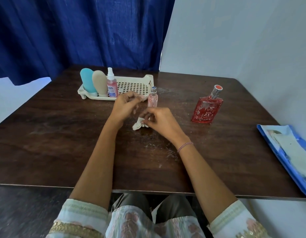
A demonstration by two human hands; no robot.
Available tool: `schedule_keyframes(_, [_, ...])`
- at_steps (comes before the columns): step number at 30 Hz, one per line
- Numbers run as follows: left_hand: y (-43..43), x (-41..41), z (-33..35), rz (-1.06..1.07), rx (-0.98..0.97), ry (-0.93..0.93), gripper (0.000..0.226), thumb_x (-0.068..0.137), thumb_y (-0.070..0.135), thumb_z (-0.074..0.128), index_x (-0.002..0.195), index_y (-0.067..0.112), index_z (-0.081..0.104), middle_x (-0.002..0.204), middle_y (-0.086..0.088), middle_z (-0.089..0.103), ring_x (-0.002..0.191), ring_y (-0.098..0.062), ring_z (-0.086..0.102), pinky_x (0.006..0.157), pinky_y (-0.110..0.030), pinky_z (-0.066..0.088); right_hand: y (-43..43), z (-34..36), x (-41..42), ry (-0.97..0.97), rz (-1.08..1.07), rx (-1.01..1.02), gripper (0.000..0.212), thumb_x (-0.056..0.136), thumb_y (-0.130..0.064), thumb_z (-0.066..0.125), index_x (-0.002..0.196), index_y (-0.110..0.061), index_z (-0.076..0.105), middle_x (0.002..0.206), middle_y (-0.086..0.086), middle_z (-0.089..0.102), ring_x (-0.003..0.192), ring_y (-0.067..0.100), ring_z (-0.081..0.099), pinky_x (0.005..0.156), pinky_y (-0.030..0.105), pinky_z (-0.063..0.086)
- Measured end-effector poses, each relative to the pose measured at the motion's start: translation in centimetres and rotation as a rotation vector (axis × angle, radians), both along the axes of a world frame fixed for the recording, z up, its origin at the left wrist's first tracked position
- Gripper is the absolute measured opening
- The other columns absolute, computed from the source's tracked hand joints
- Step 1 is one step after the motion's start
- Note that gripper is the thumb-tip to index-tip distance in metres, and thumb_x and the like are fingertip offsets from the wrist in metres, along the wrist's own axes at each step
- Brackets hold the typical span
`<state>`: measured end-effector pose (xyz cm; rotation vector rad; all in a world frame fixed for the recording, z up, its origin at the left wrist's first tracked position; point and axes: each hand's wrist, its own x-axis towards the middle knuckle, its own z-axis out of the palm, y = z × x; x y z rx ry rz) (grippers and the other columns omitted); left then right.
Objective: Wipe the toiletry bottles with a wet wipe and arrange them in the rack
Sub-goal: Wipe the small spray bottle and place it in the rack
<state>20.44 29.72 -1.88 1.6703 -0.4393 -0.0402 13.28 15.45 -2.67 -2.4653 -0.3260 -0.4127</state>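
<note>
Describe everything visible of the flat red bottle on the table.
The red bottle is flat and rectangular, apparently clear glass holding red liquid, with white lettering "RED ZX", whitish smears, and a clear neck under a round red-topped cap. It stands on its base on the wooden table, well right of the rack; only the table touches it.

— Which colours are shown at the back?
— A deep blue curtain (80, 31) is seen behind a dark brown, wood-grained desk (63, 134).
— And on it?
— A cream rack (131, 85) patterned with square holes; a turquoise tube (87, 81), a beige tube (99, 82), a pink spray bottle (112, 85) capped white, a red flask (207, 109), a white wipe (138, 125).
</note>
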Motion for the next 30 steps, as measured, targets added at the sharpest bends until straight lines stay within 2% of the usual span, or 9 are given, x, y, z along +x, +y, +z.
schedule_keyframes(5, [0.8,0.1,0.6,-0.075,-0.129,0.134,0.026,0.092,0.017,0.058,0.067,0.008,0.058,0.045,0.008,0.051,0.038,-0.002,0.038,0.038,-0.013,0.029,-0.2,0.6,-0.2,-0.055,0.021,0.332,0.019,0.073,-0.009,0.078,0.091,-0.012,0.071,0.080,-0.004,0.069,0.068,0.001,0.060,0.066,0.010,0.046])
schedule_keyframes(10, [1.7,-0.9,1.2,-0.329,-0.107,0.276,0.022,0.089,0.027,0.057,0.082,0.007,0.063,0.058,0.001,0.066,0.039,-0.003,0.052,0.031,-0.010,0.025,-0.4,1.0,-0.2,-0.122,0.001,0.621,0.023,0.076,-0.008,0.075,0.096,-0.016,0.067,0.085,-0.003,0.070,0.078,0.006,0.065,0.067,0.016,0.050])
schedule_keyframes(13, [2.2,-0.6,1.1,-0.505,-0.198,0.316,0.045,0.067,0.047,0.077,0.095,0.012,0.069,0.080,-0.006,0.073,0.061,-0.010,0.069,0.036,-0.010,0.039,-0.7,1.3,-0.2,-0.126,-0.020,0.786,0.024,0.078,-0.007,0.073,0.100,-0.013,0.065,0.089,0.005,0.070,0.078,0.013,0.066,0.062,0.021,0.054])
schedule_keyframes(15, [2.2,-0.5,1.0,-0.555,-0.233,0.330,0.062,0.056,0.045,0.087,0.105,0.013,0.065,0.091,-0.007,0.073,0.074,-0.016,0.072,0.043,-0.016,0.050,-0.8,1.5,-0.2,-0.103,-0.033,0.896,0.023,0.080,-0.007,0.071,0.101,-0.013,0.064,0.087,0.007,0.069,0.073,0.014,0.067,0.055,0.023,0.054])
schedule_keyframes(17, [1.9,-0.6,1.1,-0.539,-0.222,0.325,0.071,0.050,0.037,0.091,0.108,0.011,0.059,0.091,-0.005,0.072,0.076,-0.018,0.072,0.046,-0.019,0.054,-1.0,1.6,-0.2,-0.087,-0.058,0.961,0.019,0.082,-0.007,0.069,0.099,-0.013,0.063,0.083,0.005,0.069,0.068,0.012,0.066,0.052,0.023,0.052])
schedule_keyframes(19, [1.4,-0.8,1.2,-0.476,-0.210,0.298,0.064,0.053,0.027,0.089,0.106,0.009,0.057,0.087,-0.006,0.072,0.069,-0.018,0.071,0.046,-0.019,0.054,-0.9,1.6,-0.1,-0.053,-0.070,0.995,0.014,0.084,-0.007,0.067,0.096,-0.010,0.062,0.085,0.003,0.069,0.067,0.011,0.066,0.052,0.022,0.053])
schedule_keyframes(23, [0.9,-1.0,1.3,-0.331,-0.218,0.218,0.027,0.070,0.010,0.070,0.094,0.008,0.059,0.071,-0.005,0.072,0.055,-0.013,0.067,0.045,-0.018,0.053,-0.5,1.6,-0.1,0.066,0.028,1.024,0.014,0.086,-0.011,0.065,0.098,-0.010,0.058,0.095,0.006,0.067,0.077,0.011,0.065,0.059,0.024,0.054])
schedule_keyframes(27, [0.6,-0.9,1.2,-0.292,-0.238,0.180,0.022,0.074,0.015,0.068,0.092,0.006,0.059,0.065,-0.006,0.070,0.050,-0.012,0.066,0.044,-0.019,0.052,-0.5,1.5,0.0,0.065,0.021,0.888,0.038,0.074,-0.007,0.076,0.106,-0.013,0.057,0.093,0.003,0.066,0.081,0.011,0.064,0.069,0.025,0.054])
schedule_keyframes(30, [0.7,-0.8,1.3,-0.280,-0.275,0.165,0.022,0.076,0.015,0.067,0.095,0.007,0.060,0.066,-0.007,0.071,0.051,-0.014,0.066,0.043,-0.020,0.052,-0.6,1.4,0.1,0.068,0.016,0.881,0.042,0.076,-0.003,0.074,0.113,-0.016,0.059,0.094,-0.001,0.067,0.086,0.010,0.063,0.075,0.023,0.053])
